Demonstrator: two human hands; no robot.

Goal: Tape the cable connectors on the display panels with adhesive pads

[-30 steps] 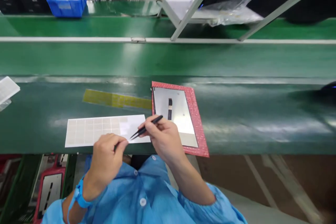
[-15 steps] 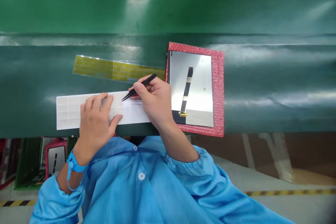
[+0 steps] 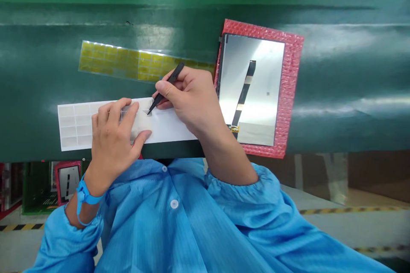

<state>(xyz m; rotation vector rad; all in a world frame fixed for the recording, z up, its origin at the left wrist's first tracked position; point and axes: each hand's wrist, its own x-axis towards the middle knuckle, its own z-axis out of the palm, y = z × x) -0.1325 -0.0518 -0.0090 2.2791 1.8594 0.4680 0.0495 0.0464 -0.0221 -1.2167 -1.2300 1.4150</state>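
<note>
My left hand [image 3: 115, 130] lies with its fingers spread on a white sheet of pale rectangular stickers [image 3: 76, 126], pressing it to the table. Black tweezers [image 3: 165, 87] are pinched in my right hand [image 3: 194, 94]. Their tips touch the sheet at the edge of the stickers, just right of my left fingertips, where one sticker's corner looks lifted. To the right of those stickers the backing [image 3: 169, 126] is bare white. My right forearm passes over the lower left corner of a display panel [image 3: 262, 98], which has a black flex cable [image 3: 245, 94] on its silvery back.
Under the panel is pink bubble wrap [image 3: 291, 94]. Behind my hands lies a clear strip of yellow stickers [image 3: 110, 59] on the green table mat [image 3: 346, 81]. Below the table edge at left, a green crate [image 3: 32, 187] holds another wrapped panel [image 3: 68, 183].
The view has shifted, so the table things sit higher and the panel further right. The tweezers stand steeper, and a sticker corner at their tips now looks raised. My left hand stays on the sheet.
</note>
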